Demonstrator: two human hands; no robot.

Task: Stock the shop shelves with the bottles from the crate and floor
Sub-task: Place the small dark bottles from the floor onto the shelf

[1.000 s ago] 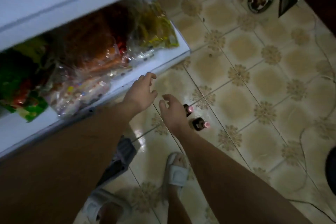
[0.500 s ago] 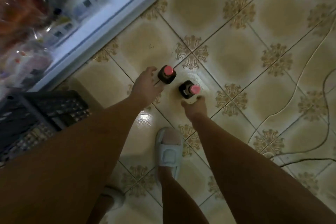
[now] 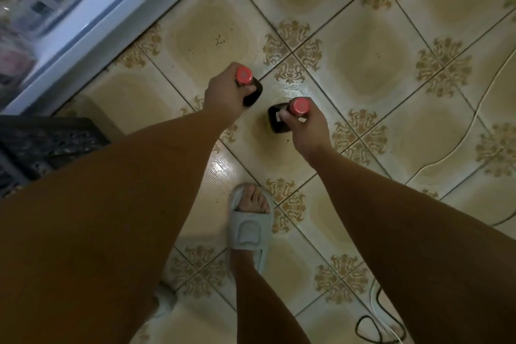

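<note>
Hands (image 3: 227,92) now around bottles (image 3: 252,91).

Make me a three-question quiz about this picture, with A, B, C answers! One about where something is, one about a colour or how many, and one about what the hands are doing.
1. Where is the black crate?
A. On the floor at the left, beside the left arm
B. On top of the shelf
C. Between the two bottles

2. What colour are the bottle caps?
A. Blue
B. Pinkish red
C. White

3. What are the hands doing?
A. Both lie flat on the floor
B. Only one holds a bottle
C. Each grips a bottle near its neck

Answers:
1. A, the crate sits low at the left edge, below the white shelf.
2. B, both caps show pinkish red on the left bottle and the right bottle.
3. C, the left hand and the right hand each curl round a bottle.
</note>
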